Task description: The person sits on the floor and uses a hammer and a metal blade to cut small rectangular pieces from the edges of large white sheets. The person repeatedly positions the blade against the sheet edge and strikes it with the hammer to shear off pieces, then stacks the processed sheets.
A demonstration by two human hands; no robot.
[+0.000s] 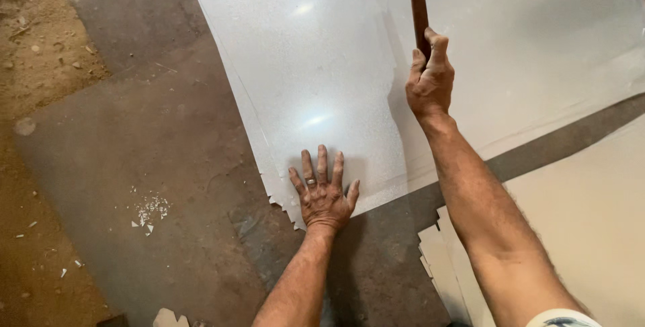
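Observation:
A large pale grey glossy sheet (309,65) lies on the dark floor, its near edge chipped and jagged. My left hand (322,192) presses flat on that near edge, fingers spread, a ring on one finger. My right hand (430,75) is closed around a long brown wooden stick (418,1) that runs up out of the top of the view, over a second pale sheet (537,45) overlapping the first.
A dark grey board (134,166) covers the floor at left, with white chips (151,209) scattered on it. Sandy dirt (33,31) borders the far left. A stack of cream-coloured sheets (584,219) lies at the lower right.

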